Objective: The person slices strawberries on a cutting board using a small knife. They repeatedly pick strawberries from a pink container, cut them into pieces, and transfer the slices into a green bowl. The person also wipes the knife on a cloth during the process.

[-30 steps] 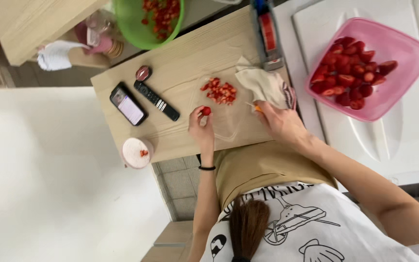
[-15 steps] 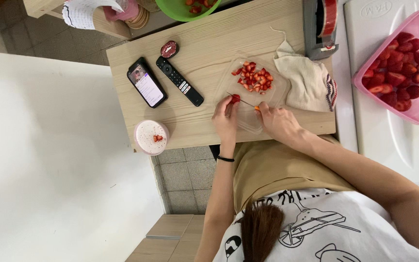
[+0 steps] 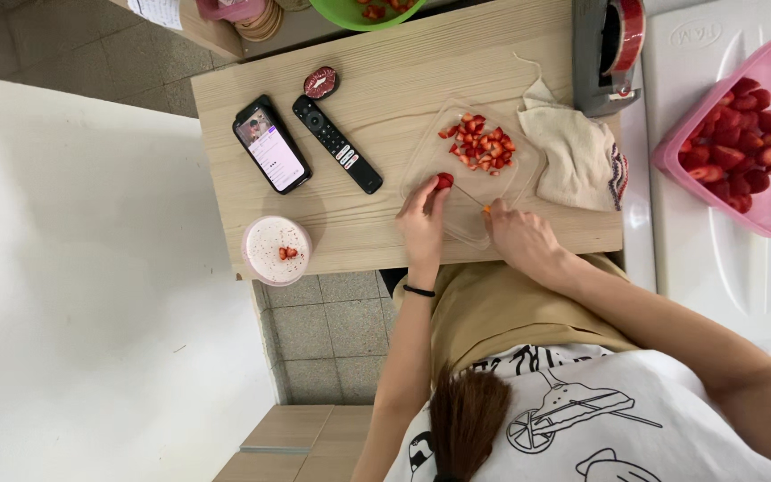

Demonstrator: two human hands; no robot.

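My left hand [image 3: 421,223] pins a red strawberry [image 3: 443,181] with its fingertips on a clear plastic board [image 3: 443,147]. My right hand [image 3: 521,239] sits just to its right. It grips a small knife [image 3: 475,200] with an orange handle, and the thin blade points at the strawberry. A pile of chopped strawberry pieces [image 3: 482,148] lies on the far part of the board. All of this rests on a light wooden table [image 3: 385,71].
A beige cloth [image 3: 577,153] lies right of the board, with a pink tub of strawberries [image 3: 747,134] beyond it on a white counter. A phone [image 3: 271,145], remote [image 3: 336,145] and pink-white cup [image 3: 276,250] sit left. A green bowl [image 3: 368,11] and tape dispenser [image 3: 607,54] stand at the far edge.
The view has shifted, so the table sits lower and further right in the picture. Both hands stay at the strawberry on the board, with the knife close beside it.
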